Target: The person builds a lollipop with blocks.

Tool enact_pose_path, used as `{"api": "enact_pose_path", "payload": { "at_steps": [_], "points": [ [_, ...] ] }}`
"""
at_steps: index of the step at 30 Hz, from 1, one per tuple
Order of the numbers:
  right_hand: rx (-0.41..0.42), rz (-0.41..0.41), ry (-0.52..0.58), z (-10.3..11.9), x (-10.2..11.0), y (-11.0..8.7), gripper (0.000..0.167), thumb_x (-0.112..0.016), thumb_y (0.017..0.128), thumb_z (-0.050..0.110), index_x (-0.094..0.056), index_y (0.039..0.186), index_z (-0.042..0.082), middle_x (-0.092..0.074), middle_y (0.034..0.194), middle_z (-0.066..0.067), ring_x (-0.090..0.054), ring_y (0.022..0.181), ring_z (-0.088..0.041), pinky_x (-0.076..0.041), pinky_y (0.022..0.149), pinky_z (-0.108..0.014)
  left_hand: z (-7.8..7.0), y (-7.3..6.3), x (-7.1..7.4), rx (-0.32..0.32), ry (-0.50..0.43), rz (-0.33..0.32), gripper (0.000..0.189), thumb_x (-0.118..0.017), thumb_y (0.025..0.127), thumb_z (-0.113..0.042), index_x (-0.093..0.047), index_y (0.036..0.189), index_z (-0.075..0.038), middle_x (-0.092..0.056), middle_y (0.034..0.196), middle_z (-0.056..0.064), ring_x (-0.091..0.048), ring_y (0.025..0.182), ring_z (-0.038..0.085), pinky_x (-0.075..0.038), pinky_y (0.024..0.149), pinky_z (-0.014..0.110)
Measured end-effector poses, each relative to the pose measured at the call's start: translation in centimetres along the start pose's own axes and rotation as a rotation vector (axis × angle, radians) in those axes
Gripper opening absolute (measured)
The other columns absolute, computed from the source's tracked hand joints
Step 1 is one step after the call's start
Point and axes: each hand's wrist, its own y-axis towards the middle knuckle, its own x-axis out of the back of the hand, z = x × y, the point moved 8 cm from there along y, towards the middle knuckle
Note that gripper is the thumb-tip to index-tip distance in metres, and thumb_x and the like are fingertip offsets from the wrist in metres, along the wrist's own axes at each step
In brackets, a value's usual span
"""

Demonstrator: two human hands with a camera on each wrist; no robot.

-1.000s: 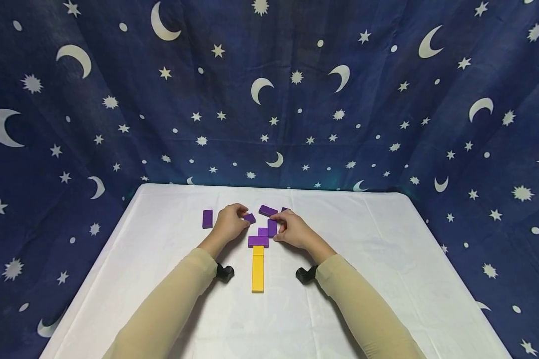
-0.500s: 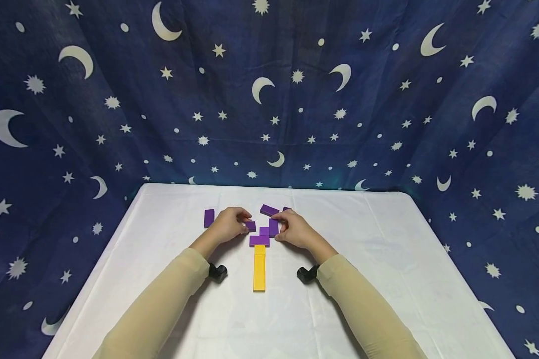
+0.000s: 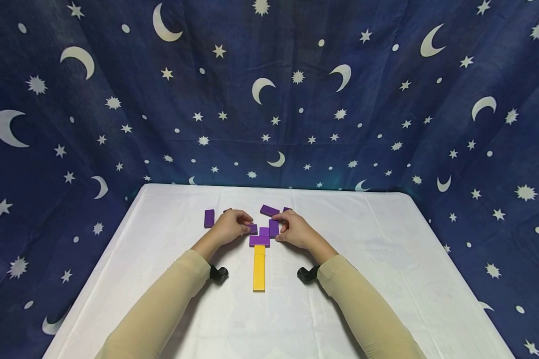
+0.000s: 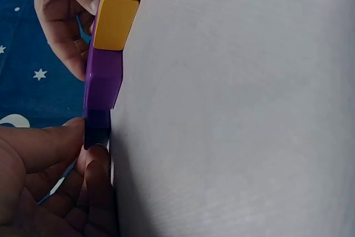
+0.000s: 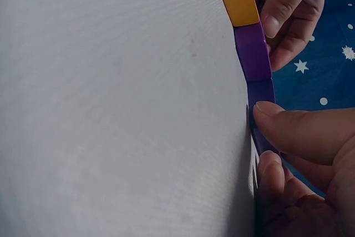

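Observation:
In the head view my left hand [image 3: 228,227] pinches a small purple block [image 3: 253,229] between thumb and fingers, low over the table. My right hand [image 3: 296,230] holds an upright-lying purple block [image 3: 273,228] by its ends, thumb at the near end. Between these two sits a short purple block [image 3: 264,232], and a crosswise purple block [image 3: 259,242] lies just below it. A yellow strip of blocks [image 3: 259,271] runs from there toward me. In the right wrist view the thumb [image 5: 269,112] presses the dark purple block's side.
Loose purple blocks lie at the back: one at left [image 3: 209,218], a tilted one [image 3: 269,210], and one partly hidden behind the right hand [image 3: 287,209]. Another edge [image 3: 227,210] shows behind the left hand. A white cloth [image 3: 364,299] covers the table; a starry curtain [image 3: 269,124] hangs behind.
My left hand has brought its purple block nearer and slightly right, turning it level beside the short purple block. My right hand stays at its block.

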Motion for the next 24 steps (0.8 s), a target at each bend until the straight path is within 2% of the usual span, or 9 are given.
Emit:
{"api": "enact_pose_path", "payload": {
  "at_steps": [9,16,24],
  "points": [
    [-0.001,0.004,0.009,0.03,0.05,-0.17,0.064,-0.092,0.082,0.006,-0.07,0.141,0.016,-0.061,0.114,-0.006,-0.058,0.087,-0.016,-0.051,0.085,-0.031,-0.2,-0.06,-0.09,-0.019,0.025,-0.017,0.022,-0.078,0.094,-0.003,-0.08,0.114,-0.009,-0.078,0.103,0.007,-0.065,0.087,0.015,-0.053,0.076,0.025],
    [0.001,0.006,0.012,0.0,0.05,-0.17,0.064,-0.092,0.082,0.006,-0.07,0.141,0.016,-0.061,0.114,-0.005,-0.058,0.088,-0.016,-0.05,0.086,-0.032,-0.28,-0.19,-0.18,-0.029,0.013,-0.018,0.021,-0.08,0.092,-0.003,-0.081,0.112,-0.01,-0.078,0.1,0.006,-0.066,0.085,0.015,-0.053,0.074,0.025],
    [0.012,0.01,0.011,-0.15,0.04,-0.05,0.064,-0.092,0.082,0.007,-0.069,0.142,0.016,-0.061,0.115,-0.005,-0.058,0.088,-0.016,-0.05,0.086,-0.031,-0.38,-0.26,-0.2,-0.027,0.029,-0.017,0.021,-0.081,0.092,-0.004,-0.082,0.11,-0.013,-0.078,0.097,0.004,-0.066,0.088,0.016,-0.052,0.081,0.029]
  ]
}}
